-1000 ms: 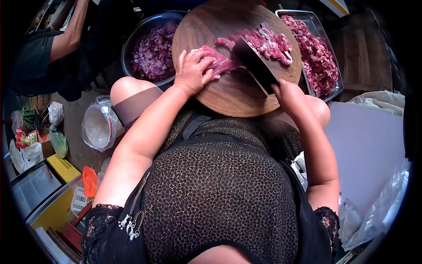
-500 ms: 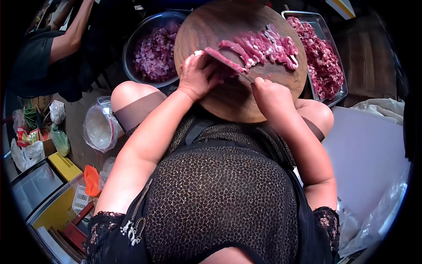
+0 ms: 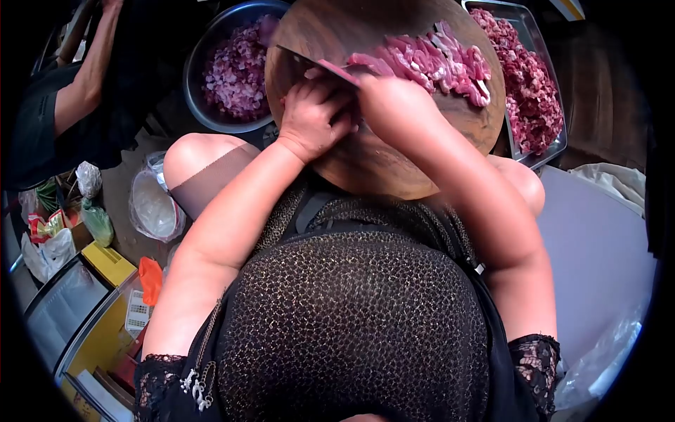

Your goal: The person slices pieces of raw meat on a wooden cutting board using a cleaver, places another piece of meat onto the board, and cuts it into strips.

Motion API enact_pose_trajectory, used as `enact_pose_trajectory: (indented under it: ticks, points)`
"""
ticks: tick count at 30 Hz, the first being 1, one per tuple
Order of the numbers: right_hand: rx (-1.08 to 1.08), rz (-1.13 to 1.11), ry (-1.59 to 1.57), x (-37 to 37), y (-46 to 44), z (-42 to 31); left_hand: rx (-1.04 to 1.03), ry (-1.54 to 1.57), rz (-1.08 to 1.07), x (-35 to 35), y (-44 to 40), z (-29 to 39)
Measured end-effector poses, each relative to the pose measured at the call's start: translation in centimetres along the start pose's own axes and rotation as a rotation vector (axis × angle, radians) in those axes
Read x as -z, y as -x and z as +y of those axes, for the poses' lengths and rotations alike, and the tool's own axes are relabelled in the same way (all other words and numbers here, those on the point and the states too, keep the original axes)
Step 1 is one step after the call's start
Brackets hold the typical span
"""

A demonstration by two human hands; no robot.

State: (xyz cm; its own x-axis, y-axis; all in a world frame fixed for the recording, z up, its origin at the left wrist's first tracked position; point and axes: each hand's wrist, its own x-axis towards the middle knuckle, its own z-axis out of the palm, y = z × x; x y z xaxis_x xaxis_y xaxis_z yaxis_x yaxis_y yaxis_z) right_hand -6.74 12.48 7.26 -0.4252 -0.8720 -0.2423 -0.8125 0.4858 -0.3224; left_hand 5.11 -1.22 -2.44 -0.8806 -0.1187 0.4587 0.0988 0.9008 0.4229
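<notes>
My right hand (image 3: 394, 102) grips a knife (image 3: 299, 55), its blade pointing up and left over the round wooden cutting board (image 3: 401, 165). A pink strip of meat lies along the blade. My left hand (image 3: 314, 116) is on the board just below the blade, fingers curled over a piece of meat that they mostly hide. The knife's handle is hidden inside my right fist. Sliced meat strips (image 3: 436, 63) lie in a row on the far right of the board.
A metal bowl (image 3: 193, 98) of chopped meat stands left of the board, a metal tray (image 3: 557, 144) of minced meat right of it. Another person's arm (image 3: 81, 91) shows at upper left. A plastic-lined bucket (image 3: 155, 207) and several bags are on the floor.
My right hand and the knife have moved left and upward, close against my left hand. The blade is now nearer the board's left edge. The view has shifted slightly.
</notes>
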Motion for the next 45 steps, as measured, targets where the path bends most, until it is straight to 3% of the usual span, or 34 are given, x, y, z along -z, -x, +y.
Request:
enact_pose_trajectory:
  ticks: [1,2,5,7,12,14,18,21,25,27,28,29,30,34,36,39,42,45]
  points:
    - [0.073,-0.052,0.062,0.1,-1.5,-0.3,-0.007,-0.010,-0.002,-0.1,0.0,0.0]
    - [0.155,0.091,0.073,-0.9,-2.6,0.0,-0.017,-0.024,-0.005,-0.1,0.2,0.0]
    - [0.168,0.039,0.094,0.1,-2.4,-0.2,-0.027,-0.063,-0.019,0.7,0.1,0.6]
    - [0.035,-0.091,0.016,1.0,0.1,0.7,-0.015,-0.084,-0.026,0.6,0.3,0.4]
    - [-0.246,-0.178,-0.025,1.2,10.2,3.1,0.006,-0.100,-0.024,0.0,0.9,0.5]
    - [-0.254,-0.089,-0.088,-0.8,11.3,3.4,-0.017,-0.095,-0.046,0.0,0.9,0.5]
    - [-0.127,0.034,-0.074,-1.2,5.6,1.5,0.002,-0.053,-0.096,0.1,0.6,0.7]
    - [-0.145,-0.223,-0.063,2.4,0.7,-1.4,-0.021,-0.080,-0.075,0.0,0.3,1.1]
    - [0.063,-0.151,0.073,1.1,0.9,-0.5,-0.019,-0.128,-0.062,0.2,0.9,0.9]
    - [-0.062,-0.039,-0.062,-0.3,3.5,1.0,-0.005,-0.080,-0.060,0.1,1.0,0.3]
    - [-0.128,-0.105,0.011,0.1,5.1,1.5,-0.004,-0.080,-0.055,0.1,1.2,0.2]
    - [-0.150,0.008,-0.012,-0.7,6.9,2.7,0.005,-0.083,-0.046,-0.1,1.2,0.0]
    - [-0.182,-0.071,0.000,0.1,8.2,3.7,0.014,-0.085,-0.036,-0.1,1.1,0.1]
    - [-0.348,0.190,-0.051,-1.3,10.8,5.7,0.004,-0.097,-0.083,0.8,1.1,1.0]
    - [-0.293,0.305,-0.082,-2.1,11.4,4.7,0.022,-0.097,-0.058,1.1,1.4,1.3]
    - [-0.248,0.270,-0.108,-1.8,12.1,2.5,0.016,-0.148,0.061,2.6,1.2,2.3]
    - [-0.171,0.246,-0.073,-1.8,11.9,0.9,0.043,-0.063,-0.050,1.8,1.8,0.1]
    - [-0.118,0.213,0.101,-1.8,10.4,0.1,0.016,-0.020,-0.014,1.2,1.7,-0.7]
